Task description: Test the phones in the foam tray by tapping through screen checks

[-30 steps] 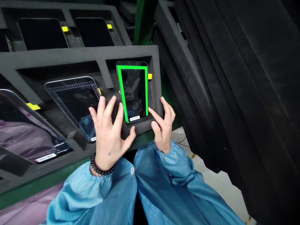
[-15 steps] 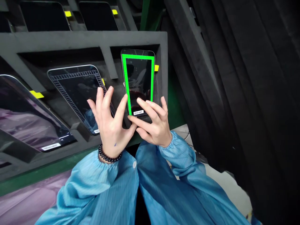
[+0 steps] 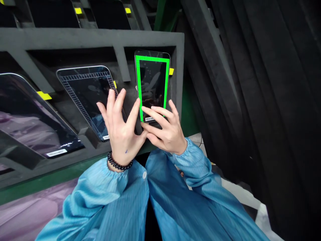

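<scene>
In the head view a tablet with a bright green band along the left, top and right of its screen stands in a foam slot. My right hand has its fingers stretched over the tablet's lower end, one fingertip at the bottom left corner. A white barcode label is partly covered by these fingers. My left hand is spread, its index fingertip at the tablet's left edge and its thumb near the right hand's fingers. Behind the left hand lies another tablet showing a white grid border.
A grey foam tray with dividers holds the tablets. A dark-screened tablet lies at the left, with a yellow tab. More dark tablets sit in a row behind. Black foam pieces stack on the right.
The view has shifted slightly, so the tray appears farther right and higher. My right hand's middle finger has moved left across the tablet's lower screen. My left hand keeps its spread pose.
</scene>
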A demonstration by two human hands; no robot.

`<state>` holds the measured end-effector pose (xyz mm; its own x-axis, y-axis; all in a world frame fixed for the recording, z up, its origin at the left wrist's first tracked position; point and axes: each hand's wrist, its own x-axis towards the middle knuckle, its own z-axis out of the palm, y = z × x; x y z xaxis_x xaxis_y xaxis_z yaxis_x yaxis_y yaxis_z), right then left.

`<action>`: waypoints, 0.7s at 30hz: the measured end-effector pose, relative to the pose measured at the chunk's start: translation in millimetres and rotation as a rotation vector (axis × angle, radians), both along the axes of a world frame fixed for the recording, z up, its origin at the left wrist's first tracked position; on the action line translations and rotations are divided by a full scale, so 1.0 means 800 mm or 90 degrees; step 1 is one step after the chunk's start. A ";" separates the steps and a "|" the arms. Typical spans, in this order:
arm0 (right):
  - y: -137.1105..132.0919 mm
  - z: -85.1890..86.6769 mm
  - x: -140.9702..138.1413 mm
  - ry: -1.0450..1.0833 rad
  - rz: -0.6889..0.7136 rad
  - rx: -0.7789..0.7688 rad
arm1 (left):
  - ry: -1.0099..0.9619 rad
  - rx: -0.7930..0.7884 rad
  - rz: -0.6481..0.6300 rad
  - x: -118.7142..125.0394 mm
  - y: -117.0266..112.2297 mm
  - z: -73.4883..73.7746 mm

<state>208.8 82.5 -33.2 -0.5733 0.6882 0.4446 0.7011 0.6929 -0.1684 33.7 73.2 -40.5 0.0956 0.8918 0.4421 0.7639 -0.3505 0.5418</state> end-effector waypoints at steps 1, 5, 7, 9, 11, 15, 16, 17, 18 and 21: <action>0.002 0.002 0.001 0.006 -0.001 -0.021 | 0.006 0.000 0.005 0.000 0.000 0.001; 0.004 0.003 0.008 0.091 -0.045 -0.021 | 0.033 -0.003 0.024 0.003 0.000 0.003; 0.000 0.000 0.015 0.104 -0.075 0.012 | 0.033 0.002 0.023 0.004 0.001 0.003; -0.004 -0.004 0.020 0.072 -0.090 0.030 | 0.033 -0.001 0.022 0.004 0.001 0.004; -0.006 -0.007 0.021 0.025 -0.084 0.026 | 0.034 -0.010 0.023 0.004 0.001 0.004; 0.000 -0.008 0.014 -0.013 -0.028 0.032 | 0.029 -0.019 0.015 0.002 0.000 0.005; 0.003 -0.007 0.013 -0.010 -0.014 0.045 | 0.026 -0.019 0.012 0.002 0.000 0.004; 0.006 -0.006 0.012 -0.005 0.000 0.059 | 0.023 -0.020 0.008 0.001 0.001 0.004; 0.009 -0.005 0.013 0.001 0.013 0.072 | 0.021 -0.019 0.006 0.001 0.001 0.004; 0.014 -0.003 0.023 0.015 0.027 0.101 | 0.023 0.002 0.008 0.001 0.002 0.002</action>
